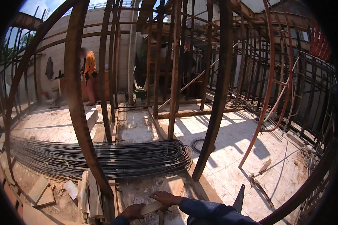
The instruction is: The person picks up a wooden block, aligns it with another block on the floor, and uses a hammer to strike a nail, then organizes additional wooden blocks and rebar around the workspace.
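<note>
Low in the centre of the view, on your side of the bundle of dark rods (pixel 139 159), a pale piece (pixel 151 207), probably wood, sits between your left grip (pixel 133 211) and your right grip (pixel 167 198). Your left grip is clamped on the piece's left end, fingers curled over its edge. Your right grip lies at the other end with its fingers reaching left; I cannot tell whether they close around the piece or only rest there.

The step in hand seems to be steadying the piece from 2 sides, so share the load evenly and hold your wrists loose. Let your left grip set the angle while your right grip presses, rather than twisting both at once. The piece runs aslant, so check its lean before you bear down. Rough edges may splinter; slide your fingertips as little as possible.

Mind the grey blade (pixel 239 198) beside your right sleeve (pixel 214 208): it may be a saw, and a careless elbow could catch it. On your left, the upright boards (pixel 87 193) and dark post (pixel 79 112) leave little swinging room.
</note>
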